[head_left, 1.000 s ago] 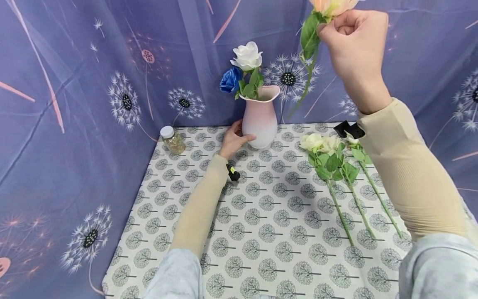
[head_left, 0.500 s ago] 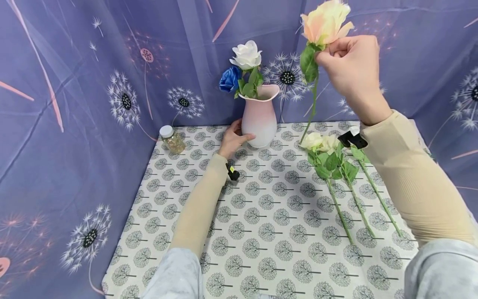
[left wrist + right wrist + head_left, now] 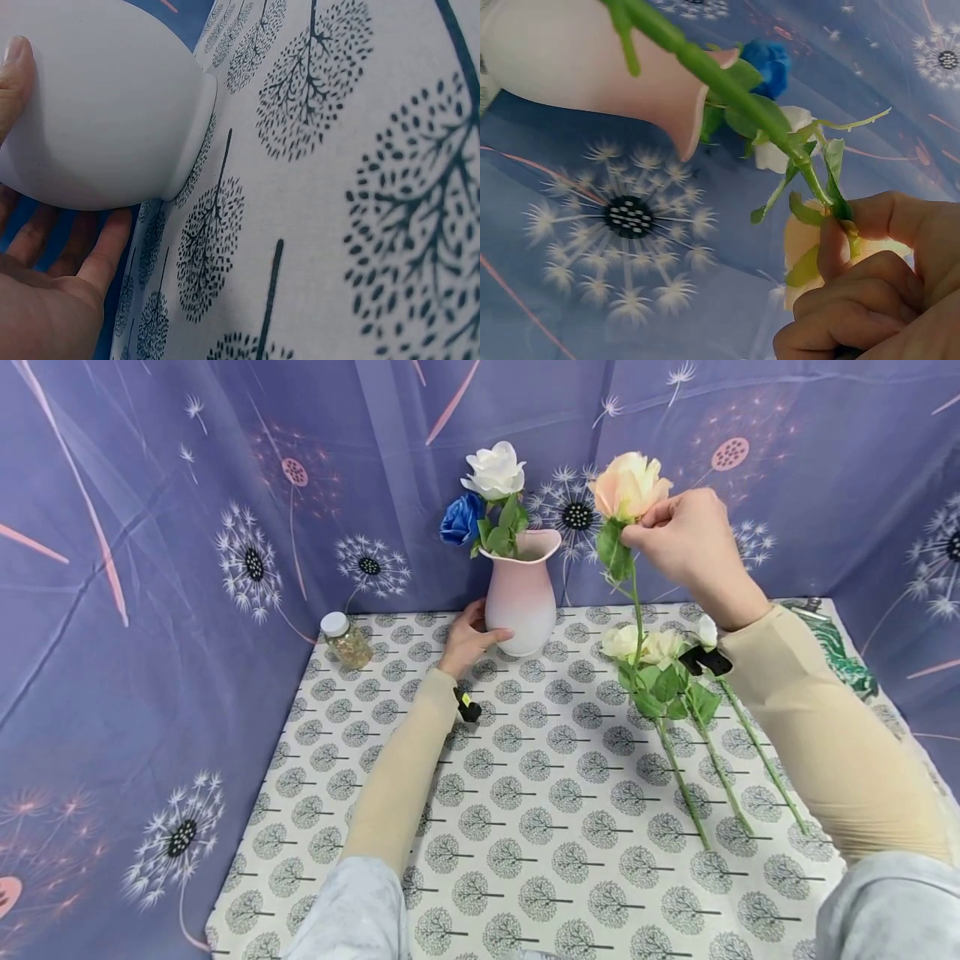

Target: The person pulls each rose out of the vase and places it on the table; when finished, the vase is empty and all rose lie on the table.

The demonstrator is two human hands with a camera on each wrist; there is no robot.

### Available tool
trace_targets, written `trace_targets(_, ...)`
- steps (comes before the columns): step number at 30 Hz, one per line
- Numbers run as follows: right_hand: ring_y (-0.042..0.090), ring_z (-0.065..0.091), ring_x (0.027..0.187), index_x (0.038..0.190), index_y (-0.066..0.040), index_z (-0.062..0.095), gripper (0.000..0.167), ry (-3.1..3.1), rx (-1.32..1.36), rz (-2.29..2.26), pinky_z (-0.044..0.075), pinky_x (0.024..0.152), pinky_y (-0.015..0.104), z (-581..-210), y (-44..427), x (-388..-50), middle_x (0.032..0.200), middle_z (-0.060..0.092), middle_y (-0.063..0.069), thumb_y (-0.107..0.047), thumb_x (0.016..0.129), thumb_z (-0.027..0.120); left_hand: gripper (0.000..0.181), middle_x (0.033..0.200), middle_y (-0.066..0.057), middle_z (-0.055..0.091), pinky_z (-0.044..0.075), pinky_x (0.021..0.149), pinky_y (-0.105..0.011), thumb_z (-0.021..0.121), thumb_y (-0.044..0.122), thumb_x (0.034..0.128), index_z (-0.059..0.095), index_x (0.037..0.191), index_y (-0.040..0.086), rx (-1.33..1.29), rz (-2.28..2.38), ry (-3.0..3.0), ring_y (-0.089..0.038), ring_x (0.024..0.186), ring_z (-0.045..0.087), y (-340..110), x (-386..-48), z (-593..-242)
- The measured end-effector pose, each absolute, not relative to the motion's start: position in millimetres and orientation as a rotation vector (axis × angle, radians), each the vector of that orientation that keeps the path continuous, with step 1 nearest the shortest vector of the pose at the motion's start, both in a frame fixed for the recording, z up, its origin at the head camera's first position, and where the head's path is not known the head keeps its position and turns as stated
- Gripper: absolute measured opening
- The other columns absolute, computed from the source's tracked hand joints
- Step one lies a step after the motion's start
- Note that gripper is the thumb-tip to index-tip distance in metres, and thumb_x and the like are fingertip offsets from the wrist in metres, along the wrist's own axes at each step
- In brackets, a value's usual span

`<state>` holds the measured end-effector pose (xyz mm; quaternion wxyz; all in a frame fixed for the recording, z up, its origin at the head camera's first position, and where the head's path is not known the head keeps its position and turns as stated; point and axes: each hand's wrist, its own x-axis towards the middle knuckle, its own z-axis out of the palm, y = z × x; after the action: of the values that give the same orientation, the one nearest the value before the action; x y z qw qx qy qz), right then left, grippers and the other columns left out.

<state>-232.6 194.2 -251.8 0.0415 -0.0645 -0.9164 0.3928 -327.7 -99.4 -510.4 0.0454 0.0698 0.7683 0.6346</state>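
Observation:
A pink-and-white vase (image 3: 522,610) stands upright at the back of the table. My left hand (image 3: 468,642) holds its lower left side, the thumb in front and the fingers curled behind the white belly (image 3: 97,105). A white rose (image 3: 495,470) and a blue rose (image 3: 462,518) stand in the vase, leaning to its left rim. To the right of the vase, my right hand (image 3: 692,537) pinches a peach rose (image 3: 628,487) just under the bloom, thumb against index finger. Its green stem (image 3: 735,94) hangs down, the lower end above or before the lying flowers.
Two cream roses (image 3: 663,647) and a white flower (image 3: 707,630) lie on the patterned tablecloth (image 3: 540,827) at right, stems toward me. A white-capped jar (image 3: 348,643) stands at back left. A green patterned object (image 3: 838,647) lies behind my right forearm. Curtains enclose the table.
My right hand has come down and slightly left with the peach rose, whose whole bloom is now in the head view. My left hand and the vase have stayed in place.

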Motion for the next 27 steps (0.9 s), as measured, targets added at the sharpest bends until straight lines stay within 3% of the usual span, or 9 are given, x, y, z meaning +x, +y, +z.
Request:
trace_targets(6,0.013,0.053,0.084,0.091,-0.016,0.081,0.019,-2.891,-0.218,1.194,0.046,0.071,0.030,-280.3,198.2,-236.3,0.094,0.069,-0.011,-0.032,0.100,0.076,0.092,0.164,-0.014,0.057,0.049,0.128,-0.045,0.094,0.017,0.0859,0.046,0.165,0.013,0.207,1.932,2.353,-0.034,0.151,0.057,-98.9,-327.9,-510.8)
trace_targets(11,0.012,0.050,0.070,0.085,-0.012,0.074,0.024,-2.955,-0.242,1.246,0.046,0.061,0.032,-312.9,202.2,-241.6,0.080,0.064,-0.008,-0.030,0.100,0.076,0.091,0.163,-0.013,0.058,0.050,0.127,-0.046,0.095,0.017,0.0857,0.047,0.164,0.013,0.212,1.940,2.362,-0.034,0.150,0.058,-98.7,-328.1,-511.3)
trace_targets(19,0.015,0.046,0.068,0.071,-0.016,0.060,0.036,-3.039,-0.310,1.253,0.045,0.069,0.035,-362.8,214.0,-246.9,0.083,0.056,-0.002,-0.030,0.100,0.076,0.093,0.164,-0.012,0.057,0.049,0.128,-0.044,0.094,0.015,0.0858,0.046,0.165,0.016,0.161,1.924,2.331,-0.032,0.151,0.057,-98.0,-328.1,-511.9)
trace_targets(22,0.016,0.047,0.068,0.079,-0.013,0.059,0.032,-3.061,-0.302,1.239,0.046,0.066,0.034,-378.6,216.3,-247.9,0.082,0.055,0.001,-0.029,0.100,0.076,0.093,0.165,-0.011,0.057,0.049,0.129,-0.043,0.094,0.014,0.0859,0.046,0.165,0.016,0.154,1.934,2.323,-0.032,0.151,0.056,-97.9,-328.1,-511.5)
trace_targets(27,0.019,0.054,0.073,0.105,0.001,0.070,0.029,-3.087,-0.286,1.235,0.049,0.065,0.033,-402.5,216.9,-248.1,0.090,0.063,0.007,-0.027,0.100,0.076,0.094,0.165,-0.012,0.056,0.048,0.129,-0.045,0.094,0.016,0.0854,0.045,0.165,0.015,0.164,1.929,2.352,-0.032,0.152,0.056,-98.2,-327.0,-510.8)
